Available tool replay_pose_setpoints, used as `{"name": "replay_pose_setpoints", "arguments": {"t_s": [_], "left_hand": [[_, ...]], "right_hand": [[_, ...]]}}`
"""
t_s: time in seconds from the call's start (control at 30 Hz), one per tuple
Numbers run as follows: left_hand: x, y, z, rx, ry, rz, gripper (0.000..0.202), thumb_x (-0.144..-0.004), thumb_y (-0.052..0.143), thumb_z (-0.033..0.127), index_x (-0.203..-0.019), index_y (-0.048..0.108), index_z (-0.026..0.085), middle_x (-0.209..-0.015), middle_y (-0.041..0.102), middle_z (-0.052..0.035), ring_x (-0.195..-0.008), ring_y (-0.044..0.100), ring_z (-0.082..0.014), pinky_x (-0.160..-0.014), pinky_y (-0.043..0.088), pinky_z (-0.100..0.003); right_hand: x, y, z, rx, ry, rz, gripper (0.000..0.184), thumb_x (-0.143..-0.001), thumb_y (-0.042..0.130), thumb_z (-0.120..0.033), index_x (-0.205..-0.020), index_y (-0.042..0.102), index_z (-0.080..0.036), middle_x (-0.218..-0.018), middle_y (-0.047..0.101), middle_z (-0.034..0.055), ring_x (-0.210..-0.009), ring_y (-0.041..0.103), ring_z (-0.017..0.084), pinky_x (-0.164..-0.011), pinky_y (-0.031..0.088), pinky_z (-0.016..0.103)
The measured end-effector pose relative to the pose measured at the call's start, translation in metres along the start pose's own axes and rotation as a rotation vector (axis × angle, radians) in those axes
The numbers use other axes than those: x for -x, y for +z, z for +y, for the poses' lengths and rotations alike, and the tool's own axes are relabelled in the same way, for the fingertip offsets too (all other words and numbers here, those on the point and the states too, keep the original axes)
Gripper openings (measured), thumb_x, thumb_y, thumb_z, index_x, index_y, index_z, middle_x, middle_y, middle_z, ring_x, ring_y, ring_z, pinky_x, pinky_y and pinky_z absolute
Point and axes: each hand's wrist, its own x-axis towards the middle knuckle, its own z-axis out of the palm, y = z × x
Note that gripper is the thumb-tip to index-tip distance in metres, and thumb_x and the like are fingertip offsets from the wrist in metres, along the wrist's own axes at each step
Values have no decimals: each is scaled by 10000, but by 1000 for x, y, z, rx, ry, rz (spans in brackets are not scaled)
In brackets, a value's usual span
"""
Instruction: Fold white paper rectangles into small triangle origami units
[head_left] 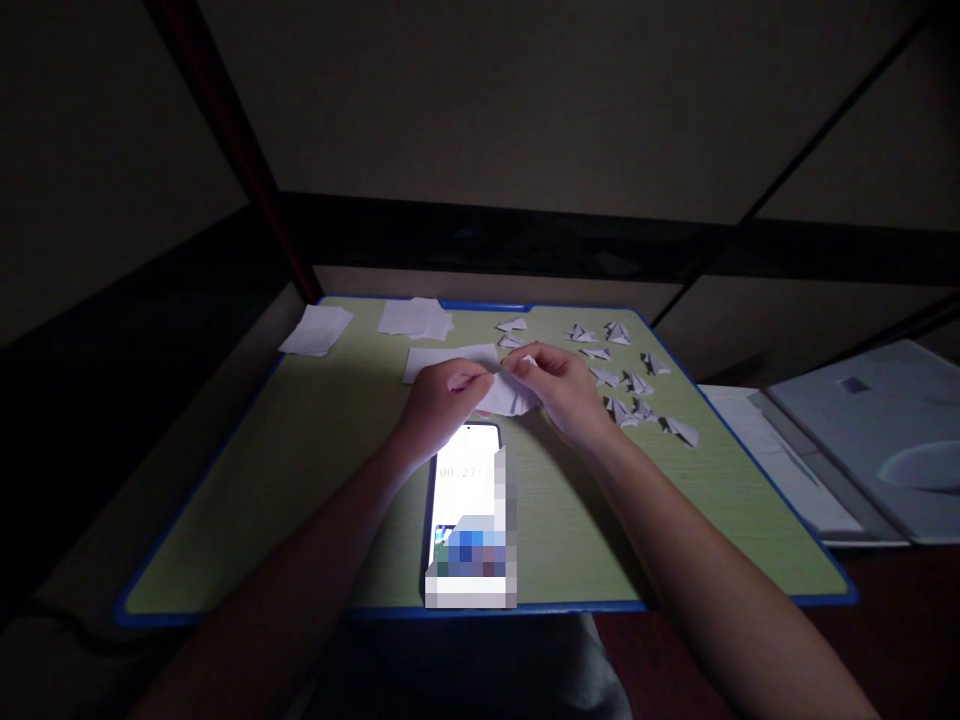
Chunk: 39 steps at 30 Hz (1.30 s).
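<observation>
paper [510, 398] between left hand [444, 398] and right hand [564, 392], in their grip

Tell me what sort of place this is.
Probably a dim corner of a room, perhaps at home: a blue-rimmed green table stands close to the wall, with a lit phone and small folded papers on it.

held sheet [511, 398] thin paper, matt, creased; folded pcs [617, 333] same matt paper, sharp-edged; flat sheets [411, 318] also paper, smooth; counter [300, 470] matt w/ fine wood-like grain; its rim [836, 597] smooth, looks plastic; phone screen [461, 497] glossy, glass-like; dark wall band [525, 243] shiny w/ faint reflections; wall panels [487, 110] smooth & matt; lap cloth [480, 660] matt, soft-looking
</observation>
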Motion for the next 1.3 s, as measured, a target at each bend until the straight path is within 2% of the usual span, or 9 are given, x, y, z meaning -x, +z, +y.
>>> {"name": "replay_pose_setpoints", "arguments": {"t_s": [0.23, 0.47, 0.67, 0.83, 0.97, 1.17, 1.3], "left_hand": [[-1, -1, -4, -75, 123, -6, 106, -766, 600, 243, -715, 650, 164, -690, 705, -28, -621, 648, -127, -553, 499, -215], [2, -1, -2, 76, -12, -42, 111, -772, 649, 269, -796, 669, 162, -790, 732, -60, -661, 706, -172, -547, 581, -266], [1, -6, 6, -8, -40, -15, 133, -792, 633, 276, -791, 671, 148, -710, 735, -52, -542, 686, -147, -472, 499, -227], [-1, -8, 5, -59, -24, -7, 158, -786, 627, 296, -730, 652, 150, -616, 697, -31, -520, 687, -155, -460, 462, -229], [-1, -8, 3, -91, -52, -32, 178, -793, 625, 314, -721, 650, 153, -594, 697, -37, -542, 701, -171, -472, 469, -239], [-2, -9, 2, 5, -101, -50, 202, -799, 630, 335, -799, 676, 138, -649, 724, -51, -524, 688, -149, -449, 451, -224], [-3, -11, 0, 25, -74, -14, 222, -797, 645, 344, -827, 682, 127, -668, 732, -56, -526, 684, -150, -446, 444, -229]], "right_hand": [[2, 0, -1, 54, 106, -94, 217, -612, 817, -323, -741, 748, -163, -609, 627, -24, -525, 463, 86, -491, 307, 234], [0, 0, -8, 74, 70, -43, 259, -589, 829, -375, -693, 740, -155, -569, 601, -22, -497, 438, 83, -468, 277, 240], [-1, 0, -6, -27, 101, -37, 282, -557, 872, -373, -689, 750, -155, -559, 615, -18, -480, 438, 81, -465, 255, 243], [-2, -2, -4, -73, 102, -58, 341, -609, 853, -463, -687, 753, -148, -558, 607, -17, -484, 427, 71, -477, 262, 243], [-2, -3, -4, -83, 117, -48, 386, -598, 854, -508, -675, 753, -143, -536, 594, -19, -467, 399, 67, -468, 249, 247], [-3, -3, -4, -117, 153, -29, 404, -544, 885, -512, -662, 751, -151, -581, 643, 1, -514, 500, 92, -494, 318, 241], [-5, -4, -3, -153, 162, -2, 415, -527, 892, -514, -658, 747, -147, -602, 670, 15, -537, 542, 110, -519, 385, 249]]}}
